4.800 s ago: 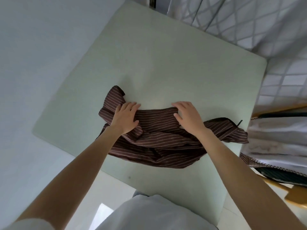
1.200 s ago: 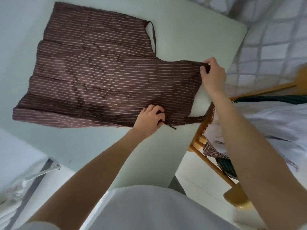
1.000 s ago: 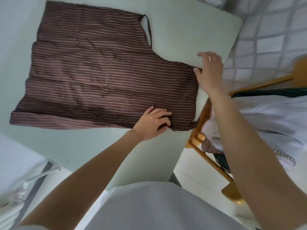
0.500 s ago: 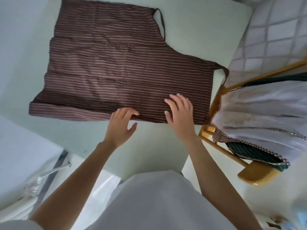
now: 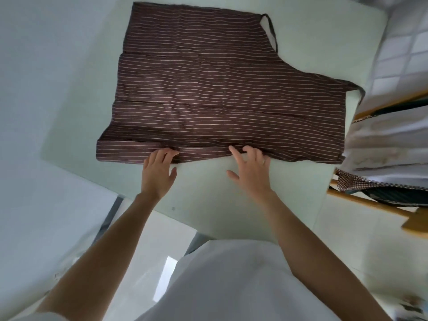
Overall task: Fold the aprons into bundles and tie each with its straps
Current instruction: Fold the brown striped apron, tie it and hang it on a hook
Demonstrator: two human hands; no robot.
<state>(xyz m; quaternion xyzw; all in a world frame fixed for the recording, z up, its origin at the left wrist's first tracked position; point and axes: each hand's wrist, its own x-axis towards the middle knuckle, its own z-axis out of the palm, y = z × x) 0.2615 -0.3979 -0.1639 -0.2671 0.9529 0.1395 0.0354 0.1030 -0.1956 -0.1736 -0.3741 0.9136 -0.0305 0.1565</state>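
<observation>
We have shifted both hands to the apron's (image 5: 227,93) near edge: left hand (image 5: 158,174) and right hand (image 5: 251,174), fingers spread, ready to fold it across the tabletop (image 5: 231,205).

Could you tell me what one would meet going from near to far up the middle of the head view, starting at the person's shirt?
White shirt → bare near strip of the pale green table → left hand and right hand, side by side, fingertips at the apron's near edge → brown striped apron, spread flat → far part of the table.
</observation>
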